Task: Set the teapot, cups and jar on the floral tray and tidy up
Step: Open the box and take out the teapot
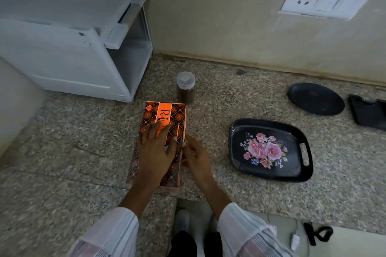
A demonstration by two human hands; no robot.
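Floral tray (pixel 236 152) lies flat on the granite counter (pixel 83 152), nothing on it. Jar (pixel 186 87) stands upright behind the orange box (pixel 177 115). Box lid is pressed by the left hand (pixel 156 152), fingers flat; its right edge is pinched by the right hand (pixel 195 156).
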